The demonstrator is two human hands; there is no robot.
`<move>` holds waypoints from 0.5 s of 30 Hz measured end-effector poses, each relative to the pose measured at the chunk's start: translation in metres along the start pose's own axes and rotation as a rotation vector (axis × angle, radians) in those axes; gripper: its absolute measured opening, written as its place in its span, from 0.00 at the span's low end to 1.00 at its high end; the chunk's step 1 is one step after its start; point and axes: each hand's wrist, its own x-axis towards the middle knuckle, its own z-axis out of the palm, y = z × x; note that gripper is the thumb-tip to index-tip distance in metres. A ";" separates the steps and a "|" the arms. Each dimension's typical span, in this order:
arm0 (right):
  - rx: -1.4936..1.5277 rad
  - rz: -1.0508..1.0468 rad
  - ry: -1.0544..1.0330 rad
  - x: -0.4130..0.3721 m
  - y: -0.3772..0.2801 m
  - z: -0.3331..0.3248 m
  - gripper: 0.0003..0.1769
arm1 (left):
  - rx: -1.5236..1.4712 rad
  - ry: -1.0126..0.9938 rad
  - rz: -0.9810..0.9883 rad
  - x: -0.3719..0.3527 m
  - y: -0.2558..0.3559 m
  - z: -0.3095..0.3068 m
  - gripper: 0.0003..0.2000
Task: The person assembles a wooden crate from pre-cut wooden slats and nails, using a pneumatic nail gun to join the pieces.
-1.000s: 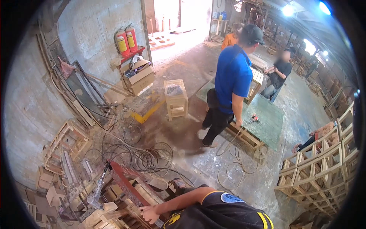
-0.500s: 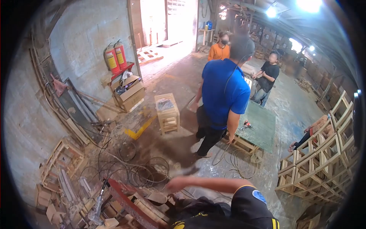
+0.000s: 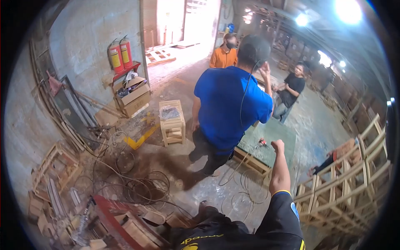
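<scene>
My right arm reaches forward in a black sleeve with yellow trim. At its end, my right hand (image 3: 278, 146) is curled into a fist, with nothing visible in it. The fist overlaps the right part of a green-topped table (image 3: 279, 130) in this view. On that table, just left of the fist, lies a red and black power drill (image 3: 262, 142). A person in a blue shirt (image 3: 233, 104) stands close ahead with their back to me, one hand raised beside the head. My left hand is out of view.
Hoses (image 3: 146, 183) lie coiled on the floor. A small wooden stand (image 3: 173, 125) carries a plastic bag. Stacked wooden frames (image 3: 341, 187) rise on the right; wood scraps and a red beam (image 3: 112, 216) lie lower left. Two more people (image 3: 224, 56) stand beyond the table.
My right hand has swung from low in front of my body up and forward to the right. The person in blue appears nearer and has raised their right hand to their head.
</scene>
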 end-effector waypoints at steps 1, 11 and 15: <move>0.095 0.019 -0.010 0.034 0.015 0.010 0.20 | -0.015 0.033 -0.009 -0.008 0.009 0.006 0.16; 0.319 0.025 0.031 0.292 -0.010 0.144 0.28 | -0.355 0.094 0.236 -0.090 0.192 0.254 0.16; 0.800 -0.045 -0.238 0.352 0.001 0.309 0.24 | -0.103 -0.689 0.317 -0.068 0.170 0.525 0.17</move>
